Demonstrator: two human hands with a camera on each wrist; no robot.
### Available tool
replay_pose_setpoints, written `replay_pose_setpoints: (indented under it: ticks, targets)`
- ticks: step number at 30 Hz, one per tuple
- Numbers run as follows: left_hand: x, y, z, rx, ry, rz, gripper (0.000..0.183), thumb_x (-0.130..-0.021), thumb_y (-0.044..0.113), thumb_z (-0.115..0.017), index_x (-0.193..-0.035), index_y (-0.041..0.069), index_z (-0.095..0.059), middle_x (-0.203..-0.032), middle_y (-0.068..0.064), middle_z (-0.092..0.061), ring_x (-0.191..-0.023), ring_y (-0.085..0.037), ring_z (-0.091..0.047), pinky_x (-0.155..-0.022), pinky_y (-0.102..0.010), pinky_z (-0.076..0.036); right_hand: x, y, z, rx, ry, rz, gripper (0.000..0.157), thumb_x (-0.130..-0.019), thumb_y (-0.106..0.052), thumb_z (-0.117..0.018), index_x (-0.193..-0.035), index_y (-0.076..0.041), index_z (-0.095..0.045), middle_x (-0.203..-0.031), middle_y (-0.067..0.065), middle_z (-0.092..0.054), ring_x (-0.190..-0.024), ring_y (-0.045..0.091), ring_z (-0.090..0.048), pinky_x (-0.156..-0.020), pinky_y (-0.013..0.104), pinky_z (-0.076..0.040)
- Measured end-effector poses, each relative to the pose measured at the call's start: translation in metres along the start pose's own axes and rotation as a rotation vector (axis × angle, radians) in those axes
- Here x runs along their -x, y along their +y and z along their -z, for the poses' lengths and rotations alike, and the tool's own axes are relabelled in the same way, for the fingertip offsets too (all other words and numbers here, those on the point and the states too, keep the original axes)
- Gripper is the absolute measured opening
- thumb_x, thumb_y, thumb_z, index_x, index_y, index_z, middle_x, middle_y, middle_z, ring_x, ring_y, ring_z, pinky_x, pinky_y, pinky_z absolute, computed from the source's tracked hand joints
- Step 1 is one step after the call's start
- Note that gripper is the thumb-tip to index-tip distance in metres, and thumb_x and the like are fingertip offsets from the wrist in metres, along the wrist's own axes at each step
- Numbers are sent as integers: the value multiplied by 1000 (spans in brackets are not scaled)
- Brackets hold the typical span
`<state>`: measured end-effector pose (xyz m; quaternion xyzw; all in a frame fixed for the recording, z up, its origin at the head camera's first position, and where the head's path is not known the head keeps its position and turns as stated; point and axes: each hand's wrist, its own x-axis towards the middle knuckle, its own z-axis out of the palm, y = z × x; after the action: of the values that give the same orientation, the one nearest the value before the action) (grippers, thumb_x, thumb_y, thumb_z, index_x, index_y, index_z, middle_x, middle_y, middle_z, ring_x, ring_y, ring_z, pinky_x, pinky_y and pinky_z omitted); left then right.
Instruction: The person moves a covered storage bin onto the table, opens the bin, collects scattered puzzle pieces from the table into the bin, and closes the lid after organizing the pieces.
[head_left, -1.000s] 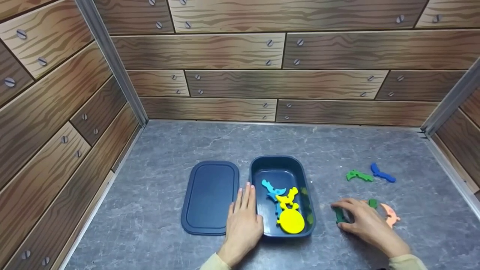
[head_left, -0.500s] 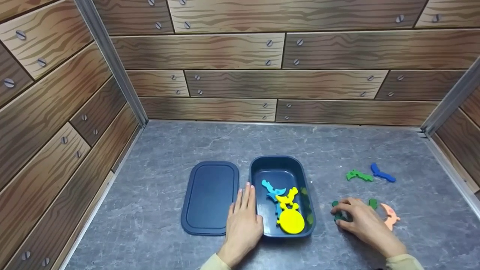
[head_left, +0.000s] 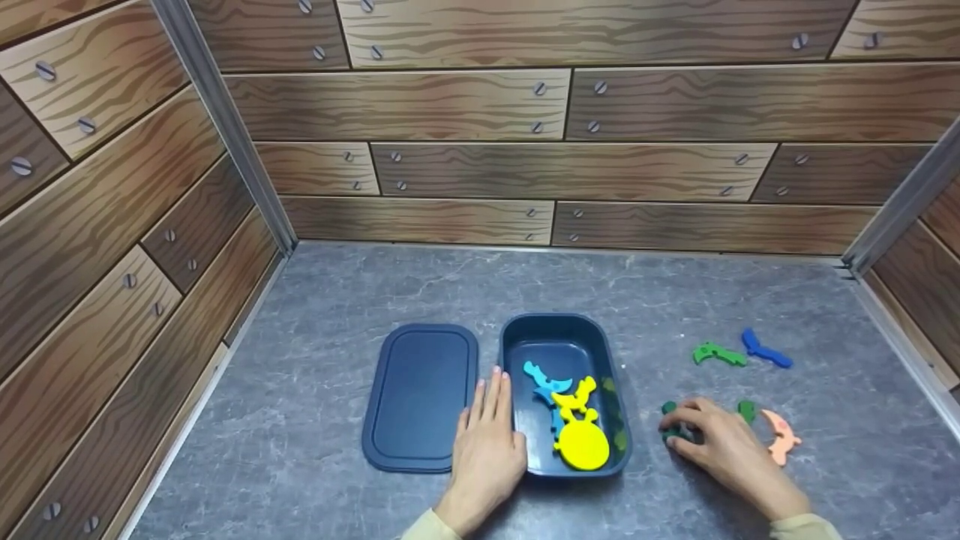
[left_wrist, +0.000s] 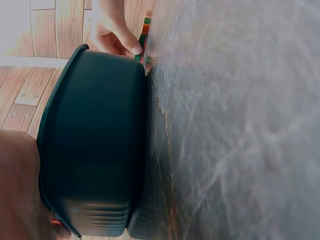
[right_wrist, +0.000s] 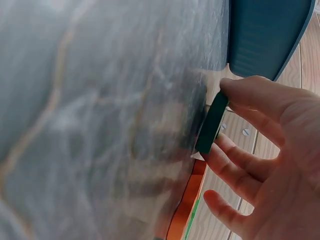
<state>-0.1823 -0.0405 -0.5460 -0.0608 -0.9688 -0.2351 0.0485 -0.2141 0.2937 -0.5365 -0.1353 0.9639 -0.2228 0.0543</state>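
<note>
My left hand (head_left: 486, 454) lies with straight fingers along the left side of a dark blue open box (head_left: 559, 320). Inside the box are a round yellow piece (head_left: 583, 444), a crescent-headed yellow piece (head_left: 576, 397) and blue pieces (head_left: 547, 381). On the table to the right, my right hand (head_left: 724, 454) pinches a dark green flat piece (right_wrist: 212, 122) between thumb and fingers. The right wrist view shows it tilted close to the tabletop. In the head view the fingers partly cover this piece.
A dark blue lid (head_left: 424, 397) lies left of the box. Beyond the right hand are a green piece (head_left: 718, 354) and a blue piece (head_left: 765, 349). An orange-pink crescent piece (head_left: 781, 437) and another dark green piece (head_left: 746, 410) lie beside that hand. Wood-patterned walls (head_left: 480, 169) enclose the table.
My right hand has shifted slightly left, and the dark green piece at its fingertips has turned a little. The left hand and the box have stayed put.
</note>
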Motion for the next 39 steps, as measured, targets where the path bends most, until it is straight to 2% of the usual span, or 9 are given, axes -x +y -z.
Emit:
replay_pose_setpoints:
  ticks: [8, 15, 20, 23, 27, 33, 39]
  targets:
    - [0, 0, 0, -5, 0, 2, 70, -93, 21, -48, -157, 12, -24, -164, 1, -13, -148, -25, -17, -112, -56, -25, 1, -2, -2, -109, 54, -29, 24, -89, -23, -73, -113, -19, -69, -111, 2, -62, -96, 19, -63, -82, 45, -52]
    - [0, 0, 0, 5, 13, -7, 69, -93, 20, -46, -157, 12, -24, -164, 2, -14, -148, -25, -17, -113, -56, -24, 1, -8, -3, -233, 110, -62, 28, -92, -29, -70, -117, -16, -68, -110, 3, -64, -89, 15, -62, -75, 37, -51]
    - [1, 0, 0, 7, 10, -7, 69, -92, 20, -47, -157, 12, -24, -164, 2, -14, -148, -25, -17, -113, -57, -23, 1, -7, -7, -407, 142, -125, 34, -93, -32, -68, -123, -15, -65, -104, 5, -66, -86, 17, -64, -70, 30, -52]
    - [1, 0, 0, 0, 7, -8, 69, -93, 21, -47, -157, 12, -24, -164, 2, -13, -148, -25, -16, -113, -57, -23, 3, -6, -8, -531, 187, -111, 40, -95, -32, -65, -128, -10, -63, -114, 10, -66, -95, 16, -65, -74, 28, -53]
    - [0, 0, 0, -11, 0, -5, 69, -93, 21, -48, -157, 12, -24, -164, 1, -13, -149, -25, -15, -113, -58, -22, 3, -7, -8, -655, 240, -88, 44, -97, -33, -62, -131, -5, -60, -128, 13, -61, -106, 10, -61, -84, 23, -51]
    - [0, 0, 0, -12, -9, -1, 69, -93, 21, -47, -157, 12, -24, -164, 1, -13, -149, -25, -15, -113, -58, -21, 0, -11, -5, -789, 322, -100, 45, -98, -29, -62, -133, -2, -58, -128, 11, -60, -109, 6, -60, -87, 21, -51]
    - [0, 0, 0, -16, 4, -5, 70, -93, 21, -49, -157, 11, -24, -164, 1, -14, -148, -25, -16, -113, -58, -23, -3, -19, 1, -855, 311, -130, 47, -98, -31, -60, -137, -4, -56, -125, 5, -62, -106, 9, -63, -83, 27, -54]
